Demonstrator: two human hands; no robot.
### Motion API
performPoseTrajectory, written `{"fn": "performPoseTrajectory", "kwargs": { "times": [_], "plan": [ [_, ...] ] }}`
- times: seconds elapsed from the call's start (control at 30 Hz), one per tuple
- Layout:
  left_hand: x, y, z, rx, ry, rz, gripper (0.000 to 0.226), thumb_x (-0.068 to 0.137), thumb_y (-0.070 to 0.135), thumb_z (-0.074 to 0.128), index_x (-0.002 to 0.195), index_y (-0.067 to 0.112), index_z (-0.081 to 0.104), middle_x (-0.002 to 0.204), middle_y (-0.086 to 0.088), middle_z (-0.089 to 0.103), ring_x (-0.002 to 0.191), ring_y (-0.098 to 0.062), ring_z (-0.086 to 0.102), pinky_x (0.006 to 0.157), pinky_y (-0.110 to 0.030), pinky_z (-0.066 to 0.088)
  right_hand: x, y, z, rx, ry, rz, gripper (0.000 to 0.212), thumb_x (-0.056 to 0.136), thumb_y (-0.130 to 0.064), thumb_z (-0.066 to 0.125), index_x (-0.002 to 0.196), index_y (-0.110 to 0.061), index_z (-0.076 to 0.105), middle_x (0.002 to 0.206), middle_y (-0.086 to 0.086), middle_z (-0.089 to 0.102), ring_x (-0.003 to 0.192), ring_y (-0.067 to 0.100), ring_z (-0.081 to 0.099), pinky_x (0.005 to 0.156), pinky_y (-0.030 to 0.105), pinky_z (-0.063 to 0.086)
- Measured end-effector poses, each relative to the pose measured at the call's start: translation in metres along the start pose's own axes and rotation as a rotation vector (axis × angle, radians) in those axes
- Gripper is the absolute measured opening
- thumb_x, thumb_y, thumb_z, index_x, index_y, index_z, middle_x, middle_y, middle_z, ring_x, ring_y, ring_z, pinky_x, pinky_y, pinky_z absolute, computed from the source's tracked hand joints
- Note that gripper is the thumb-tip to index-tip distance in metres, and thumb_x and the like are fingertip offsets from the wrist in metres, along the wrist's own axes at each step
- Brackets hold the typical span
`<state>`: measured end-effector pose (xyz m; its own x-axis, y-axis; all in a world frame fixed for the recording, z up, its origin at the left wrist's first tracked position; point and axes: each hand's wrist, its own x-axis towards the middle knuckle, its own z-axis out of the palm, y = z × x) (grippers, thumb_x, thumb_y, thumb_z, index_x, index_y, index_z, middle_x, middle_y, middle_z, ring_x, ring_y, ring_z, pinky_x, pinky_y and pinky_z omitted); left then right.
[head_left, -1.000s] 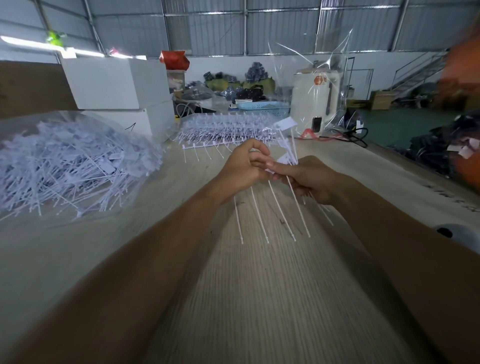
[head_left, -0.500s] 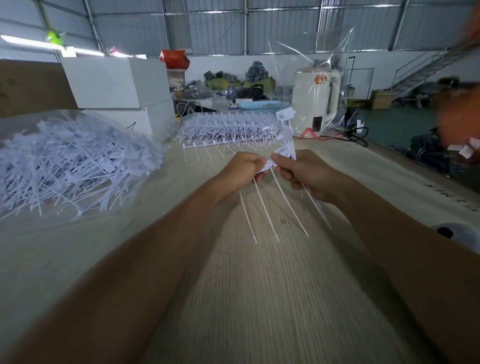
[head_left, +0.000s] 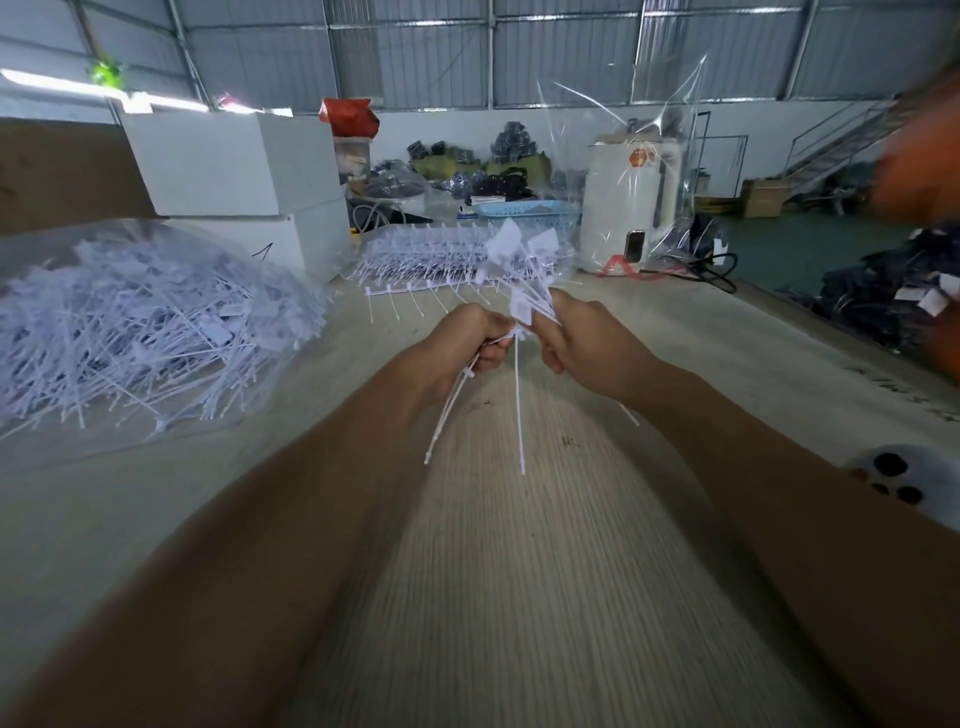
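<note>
Now the hands have drawn apart above the table (head_left: 519, 597): the left hand (head_left: 467, 343) clenches a few torn-off ties (head_left: 450, 415) dangling below it, while the right hand (head_left: 587, 345) grips the tagged bunch (head_left: 521, 307) upright, so this split looks nearly finished.

A bunch of thin white plastic tag ties (head_left: 527, 270) is held upright in the right hand (head_left: 582, 340), the flat rectangular tags fanned out above the fist. A single tie (head_left: 519, 410) is seen hanging straight down between the hands. Several loose ties (head_left: 449, 410) are gripped in the left hand (head_left: 470, 338), tails slanted downward.
</note>
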<state>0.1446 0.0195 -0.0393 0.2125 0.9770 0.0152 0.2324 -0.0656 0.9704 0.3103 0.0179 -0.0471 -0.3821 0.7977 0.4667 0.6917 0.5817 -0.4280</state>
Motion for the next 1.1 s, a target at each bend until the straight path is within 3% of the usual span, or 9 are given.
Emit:
{"fn": "performPoseTrajectory", "kwargs": {
  "times": [0.13, 0.33, 0.53, 0.63, 0.73, 0.83, 0.93, 1.0, 1.1],
  "plan": [
    [0.006, -0.001, -0.004, 0.072, -0.020, -0.063, 0.032, 0.098, -0.003, 0.034, 0.071, 0.009, 0.043, 0.041, 0.002, 0.032, 0.033, -0.008, 0.024, 0.047, -0.025, 0.016, 0.000, 0.004, -0.007, -0.123, -0.077, -0.059, 0.017, 0.106, -0.039, 0.043, 0.097, -0.024, 0.042, 0.064, -0.002, 0.061, 0.066, 0.024, 0.061, 0.069, 0.042, 0.050],
    [0.019, -0.001, -0.004, 0.245, 0.029, -0.098, 0.040, 0.104, 0.009, 0.038, 0.064, 0.009, 0.041, 0.037, 0.000, 0.033, 0.034, -0.014, 0.031, 0.051, -0.027, 0.022, 0.002, 0.015, -0.001, -0.189, 0.002, -0.010, 0.020, 0.105, -0.044, 0.041, 0.098, -0.025, 0.038, 0.083, 0.003, 0.056, 0.077, 0.030, 0.052, 0.064, 0.038, 0.034],
    [0.016, -0.012, -0.014, 0.061, 0.047, 0.029, 0.035, 0.099, 0.012, 0.042, 0.064, 0.014, 0.045, 0.052, -0.001, 0.031, 0.049, -0.015, 0.025, 0.054, -0.032, 0.020, 0.007, 0.018, 0.000, -0.023, 0.000, 0.007, 0.022, 0.104, -0.041, 0.048, 0.095, -0.021, 0.055, 0.080, -0.007, 0.055, 0.079, 0.018, 0.054, 0.070, 0.032, 0.033],
    [0.014, -0.010, -0.013, -0.031, 0.082, 0.021, 0.037, 0.100, 0.013, 0.041, 0.063, 0.017, 0.042, 0.055, -0.001, 0.030, 0.047, -0.015, 0.024, 0.053, -0.032, 0.019, 0.009, 0.016, -0.001, -0.017, 0.020, -0.006, 0.026, 0.105, -0.036, 0.047, 0.087, -0.022, 0.059, 0.072, -0.013, 0.053, 0.068, 0.003, 0.052, 0.067, 0.031, 0.031],
    [0.011, -0.007, -0.012, -0.121, 0.043, 0.013, 0.038, 0.101, 0.012, 0.039, 0.063, 0.016, 0.042, 0.052, 0.000, 0.029, 0.041, -0.011, 0.025, 0.047, -0.027, 0.020, 0.008, 0.016, -0.001, -0.049, 0.082, -0.018, 0.034, 0.105, -0.035, 0.047, 0.077, -0.018, 0.058, 0.070, -0.009, 0.056, 0.066, 0.005, 0.053, 0.066, 0.031, 0.031],
    [0.009, 0.000, -0.012, -0.054, -0.019, 0.000, 0.037, 0.101, 0.008, 0.036, 0.066, 0.012, 0.047, 0.048, 0.001, 0.031, 0.042, -0.012, 0.024, 0.046, -0.025, 0.018, 0.007, 0.025, -0.005, -0.044, 0.226, 0.142, 0.040, 0.106, -0.034, 0.045, 0.078, -0.010, 0.058, 0.074, 0.005, 0.060, 0.071, 0.021, 0.052, 0.070, 0.032, 0.040],
    [0.009, -0.001, -0.012, 0.166, 0.073, 0.058, 0.031, 0.102, 0.009, 0.044, 0.076, 0.005, 0.060, 0.054, -0.005, 0.038, 0.050, -0.013, 0.029, 0.051, -0.025, 0.020, 0.003, 0.037, -0.018, 0.299, 0.385, 0.333, 0.045, 0.107, -0.040, 0.041, 0.078, -0.010, 0.058, 0.063, 0.004, 0.052, 0.053, 0.014, 0.045, 0.050, 0.024, 0.037],
    [0.008, -0.005, -0.012, 0.230, 0.137, 0.139, 0.026, 0.100, 0.013, 0.054, 0.078, 0.005, 0.067, 0.062, -0.006, 0.053, 0.055, -0.018, 0.042, 0.054, -0.026, 0.031, 0.001, 0.039, -0.020, 0.363, 0.339, 0.371, 0.044, 0.106, -0.043, 0.040, 0.079, -0.012, 0.057, 0.061, 0.003, 0.049, 0.047, 0.013, 0.041, 0.041, 0.020, 0.033],
    [0.010, -0.010, -0.007, 0.254, 0.070, 0.162, 0.018, 0.096, 0.003, 0.056, 0.091, 0.001, 0.073, 0.078, -0.009, 0.064, 0.075, -0.020, 0.056, 0.069, -0.029, 0.041, 0.002, 0.037, -0.012, 0.274, 0.239, 0.370, 0.044, 0.106, -0.040, 0.043, 0.074, -0.017, 0.062, 0.059, -0.006, 0.048, 0.052, 0.012, 0.042, 0.048, 0.023, 0.032]
  ]
}}
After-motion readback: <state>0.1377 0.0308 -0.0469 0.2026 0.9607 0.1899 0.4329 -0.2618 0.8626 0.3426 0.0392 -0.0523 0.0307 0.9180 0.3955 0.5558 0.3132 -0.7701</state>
